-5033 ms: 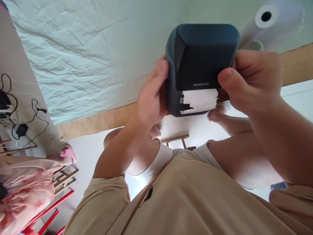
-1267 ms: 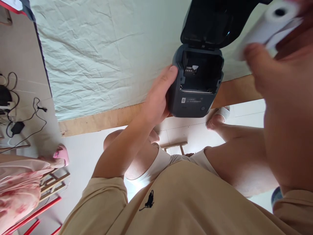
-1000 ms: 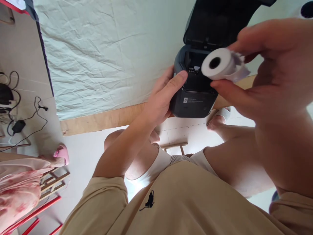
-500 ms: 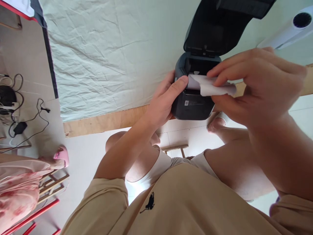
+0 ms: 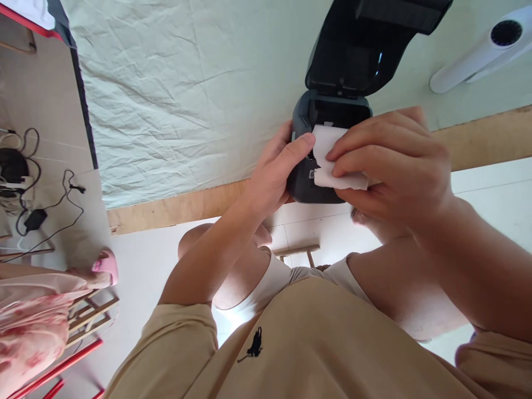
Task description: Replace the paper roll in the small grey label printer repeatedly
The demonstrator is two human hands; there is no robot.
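A small black printer (image 5: 300, 185) sits at the table's near edge, its hinged lid (image 5: 353, 52) swung up and away from me. My left hand (image 5: 276, 169) grips the printer's left side, thumb over the rim beside the paper. Between the fingers and thumb of my right hand (image 5: 394, 158) is a piece of white paper (image 5: 326, 141), which lies over the printer's opening. Its lower edge looks torn and hangs over the front face. Whether the paper joins a roll inside, I cannot tell; paper and fingers cover much of the compartment.
Pale green wrinkled cloth (image 5: 187, 100) covers the table, which has a bare wooden edge (image 5: 187, 206). A white cylinder with a dark round end (image 5: 469, 64) lies at the right. On the floor at left are black cables and an adapter (image 5: 35, 220), near another person's pink slipper (image 5: 107, 266).
My right hand has moved left and turned, bringing the paper toward me over the printer's front. The paper is now spread flatter. My left hand keeps its grip.
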